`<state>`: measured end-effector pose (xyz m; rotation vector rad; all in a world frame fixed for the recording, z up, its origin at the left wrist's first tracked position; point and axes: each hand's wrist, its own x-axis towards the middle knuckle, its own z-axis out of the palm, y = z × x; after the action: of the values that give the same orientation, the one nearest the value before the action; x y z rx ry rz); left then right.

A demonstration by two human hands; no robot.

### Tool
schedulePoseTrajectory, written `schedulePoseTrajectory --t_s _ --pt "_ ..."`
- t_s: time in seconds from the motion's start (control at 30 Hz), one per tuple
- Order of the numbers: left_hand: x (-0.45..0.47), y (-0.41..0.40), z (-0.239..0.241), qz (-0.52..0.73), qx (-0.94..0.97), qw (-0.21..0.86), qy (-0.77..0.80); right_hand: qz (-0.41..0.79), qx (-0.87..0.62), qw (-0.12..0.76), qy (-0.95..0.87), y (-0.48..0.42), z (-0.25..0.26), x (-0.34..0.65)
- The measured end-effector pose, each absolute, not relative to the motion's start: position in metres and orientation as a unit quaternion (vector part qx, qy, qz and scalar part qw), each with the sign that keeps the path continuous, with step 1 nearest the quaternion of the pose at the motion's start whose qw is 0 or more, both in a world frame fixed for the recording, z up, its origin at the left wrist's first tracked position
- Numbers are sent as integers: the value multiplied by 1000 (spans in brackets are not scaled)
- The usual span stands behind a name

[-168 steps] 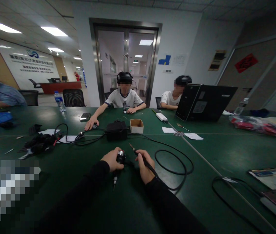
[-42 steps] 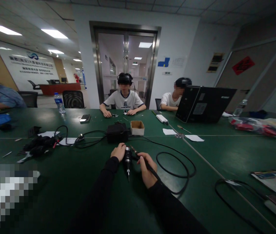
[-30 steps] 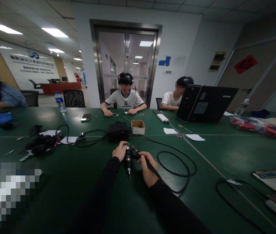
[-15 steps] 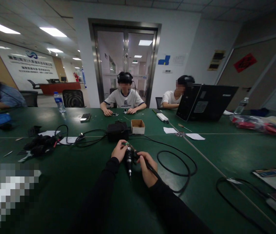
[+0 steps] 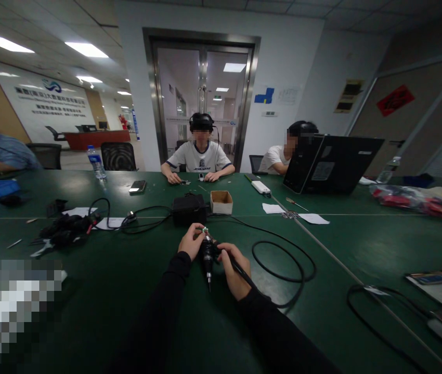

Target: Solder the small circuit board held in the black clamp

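My left hand (image 5: 191, 241) is closed around the far end of a small black cylindrical part (image 5: 207, 258) with a thin pin pointing toward me, lying on the green table (image 5: 107, 280). Its fingertips pinch something tiny and pale (image 5: 204, 229) at the top of that part. My right hand (image 5: 234, 269) grips a black pen-like iron (image 5: 224, 252) like a pencil, its tip set against the part. The iron's black cable (image 5: 283, 259) loops away to the right. Both sleeves are black.
A black power unit (image 5: 189, 209) and a small cardboard box (image 5: 221, 201) stand just beyond my hands. Tangled cables and tools (image 5: 65, 231) lie to the left, an open laptop (image 5: 330, 165) at the right. Two people sit across the table; another is at the far left.
The black part, upright under my left hand earlier, now lies with its pin toward me. My hands have closed in together and the iron's tip has come against the part.
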<state>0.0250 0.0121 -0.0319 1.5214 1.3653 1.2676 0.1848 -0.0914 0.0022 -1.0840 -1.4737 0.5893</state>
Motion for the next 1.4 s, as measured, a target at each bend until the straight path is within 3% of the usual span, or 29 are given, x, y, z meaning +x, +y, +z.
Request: schedulePoseTrajectory --t_s 1.4 --pt "23 18 -40 539 566 392 485 230 -467 547 -656 -90 -1 186"
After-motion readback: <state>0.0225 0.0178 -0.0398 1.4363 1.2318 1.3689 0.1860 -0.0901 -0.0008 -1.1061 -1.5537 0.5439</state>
